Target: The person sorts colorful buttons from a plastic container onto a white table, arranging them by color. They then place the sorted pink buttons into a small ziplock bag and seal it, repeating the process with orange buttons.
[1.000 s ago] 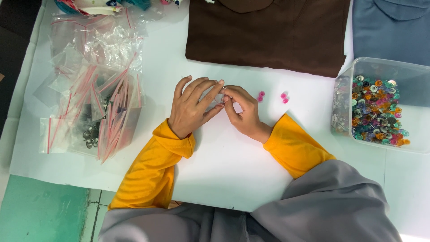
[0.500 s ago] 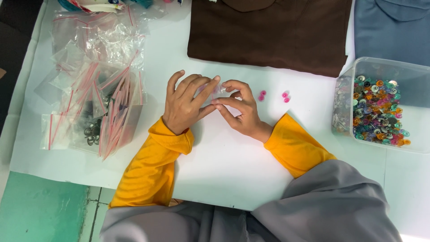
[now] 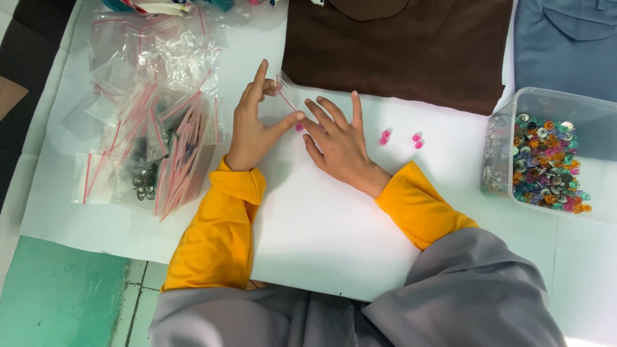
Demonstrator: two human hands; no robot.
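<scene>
A: Left hand [image 3: 250, 132]?
B: Fingers pinch a small clear zip bag [image 3: 286, 96] with a red seal strip, held up off the white surface [image 3: 321, 238], near its far edge by the brown cloth [image 3: 398, 51].
A: Right hand [image 3: 340, 144]?
B: Flat, fingers spread and loose, gripping nothing. Fingertips sit at a pink pushpin [image 3: 299, 127] just under the bag.
A: Progress?
B: Looks early to mid. Two more pink pins [image 3: 384, 137] [image 3: 417, 140] lie loose to the right, not bagged. Clear tub [image 3: 553, 160] at the right edge is full of mixed coloured pins.
A: Done ones?
B: Bag pile [image 3: 154, 141] at the left edge, some holding metal pieces. Can't tell if the held bag has anything inside.
</scene>
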